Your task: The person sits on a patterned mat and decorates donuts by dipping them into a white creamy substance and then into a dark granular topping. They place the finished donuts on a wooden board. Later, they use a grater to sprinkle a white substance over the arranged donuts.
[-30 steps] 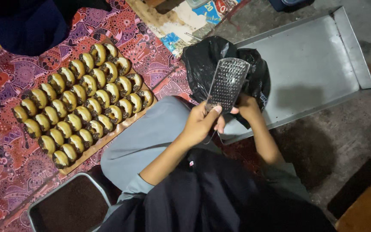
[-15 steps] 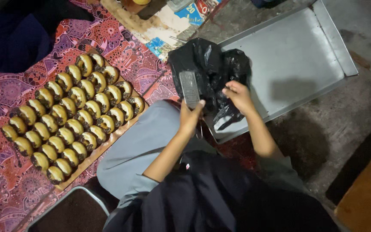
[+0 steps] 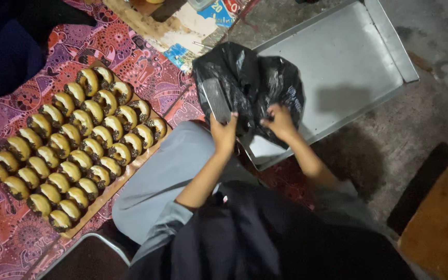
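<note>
The left hand (image 3: 224,132) grips a flat metal grater (image 3: 217,99), its end at a crumpled black plastic bag (image 3: 255,83) on a steel tray (image 3: 338,67). The right hand (image 3: 281,122) pinches the bag's edge. A colourful printed package (image 3: 219,10) lies above, and rows of glazed doughnuts (image 3: 73,150) to the left.

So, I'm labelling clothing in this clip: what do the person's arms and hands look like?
Both hands, left hand and right hand, are bare: no gloves, rings or watch visible. The forearms are uncovered; grey sleeves are pushed up near the elbows, under a dark garment.
</note>
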